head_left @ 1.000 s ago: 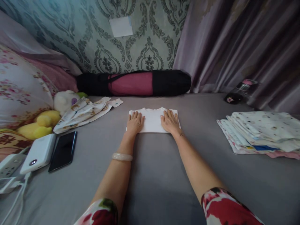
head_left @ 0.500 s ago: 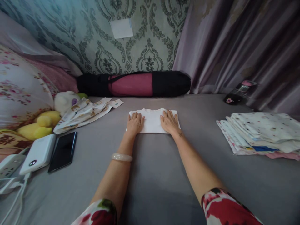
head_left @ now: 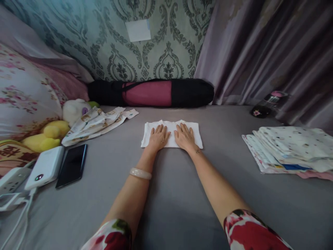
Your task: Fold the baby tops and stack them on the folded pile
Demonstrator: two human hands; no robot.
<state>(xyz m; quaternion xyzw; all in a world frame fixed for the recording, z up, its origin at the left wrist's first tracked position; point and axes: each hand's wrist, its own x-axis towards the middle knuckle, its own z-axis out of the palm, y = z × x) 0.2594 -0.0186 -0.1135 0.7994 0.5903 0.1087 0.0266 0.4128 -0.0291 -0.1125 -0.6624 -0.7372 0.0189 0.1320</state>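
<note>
The left hand [head_left: 158,138] and right hand [head_left: 185,138] lie palm down, each grip flat, fingers straight and slightly spread, curled round nothing. Directly beneath them is a folded, rectangular white fabric piece [head_left: 171,141], its long axis running left to right, across the reach of the forearms. Neither hand is clearly nearer: one covers part of each half, thumbs apart. The white piece rests on a smooth grey sheet [head_left: 171,198]. Well apart rightward sits a stack of folded, pale printed cloths [head_left: 293,139]; leftward, a crumpled white printed cloth [head_left: 97,125].
</note>
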